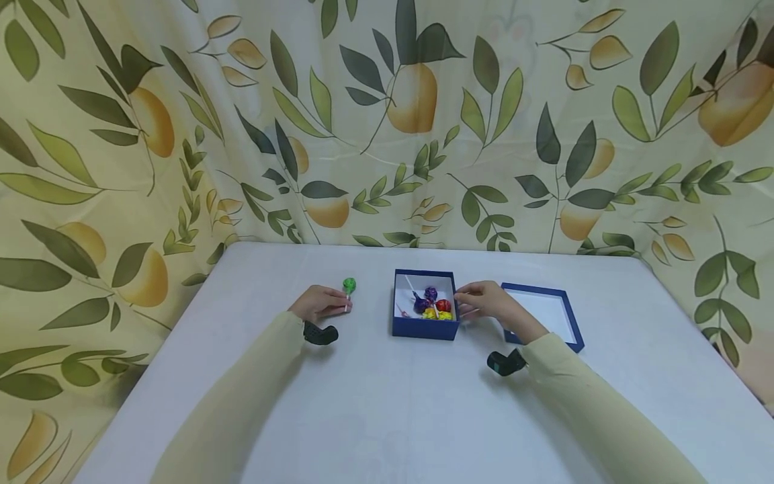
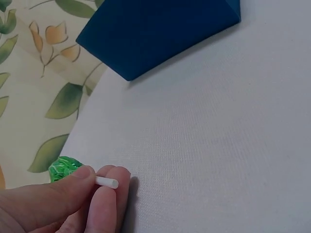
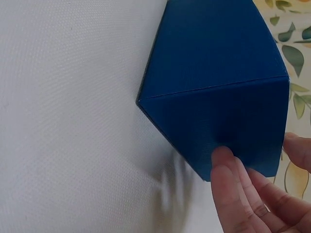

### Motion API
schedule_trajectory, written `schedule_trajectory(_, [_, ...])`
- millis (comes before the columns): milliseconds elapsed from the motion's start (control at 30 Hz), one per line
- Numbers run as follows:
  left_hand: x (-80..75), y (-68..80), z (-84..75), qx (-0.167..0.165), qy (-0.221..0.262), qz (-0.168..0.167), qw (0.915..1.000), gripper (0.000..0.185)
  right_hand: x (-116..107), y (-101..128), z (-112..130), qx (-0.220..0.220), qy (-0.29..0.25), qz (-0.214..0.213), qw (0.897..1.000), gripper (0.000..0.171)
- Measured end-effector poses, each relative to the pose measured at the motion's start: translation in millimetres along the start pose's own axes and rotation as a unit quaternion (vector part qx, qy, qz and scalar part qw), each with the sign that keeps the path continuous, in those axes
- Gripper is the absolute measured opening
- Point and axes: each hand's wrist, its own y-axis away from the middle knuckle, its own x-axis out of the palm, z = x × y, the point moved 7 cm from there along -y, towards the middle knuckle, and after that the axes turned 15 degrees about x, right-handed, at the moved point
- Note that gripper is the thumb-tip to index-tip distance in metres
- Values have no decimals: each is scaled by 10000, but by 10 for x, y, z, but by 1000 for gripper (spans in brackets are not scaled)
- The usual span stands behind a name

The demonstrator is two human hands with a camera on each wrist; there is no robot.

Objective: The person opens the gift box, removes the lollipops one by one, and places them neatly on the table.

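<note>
A green-wrapped lollipop (image 1: 349, 286) is pinched by its white stick between the thumb and fingers of my left hand (image 1: 320, 304), left of the box. In the left wrist view the stick's end pokes out past the fingertips, and the green candy (image 2: 64, 168) shows behind the thumb. The blue box (image 1: 425, 328) stands uncovered, with several lollipops (image 1: 432, 304) in purple, red and yellow wrappers inside. My right hand (image 1: 486, 302) holds the box's right wall. In the right wrist view its fingers (image 3: 228, 184) lie against the outer side, with the thumb at the rim.
A blue-edged lid (image 1: 571, 316) with a white inside lies to the right of the box, partly behind my right hand. All this is on a white-covered table (image 1: 387, 403). A curtain (image 1: 375, 188) with a fruit and leaf print hangs behind the table and along its left.
</note>
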Motion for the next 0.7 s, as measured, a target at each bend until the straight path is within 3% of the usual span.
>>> schedule_trajectory(433, [-50,-10,-15,-350,-947,-202,9947,30,4,8,15,6,-4,-5,10000,45])
schedule_trajectory(700, [-61,26,-51,-400,-1104,-150,9930,29,1,13,16,-19,15,20,10000,46])
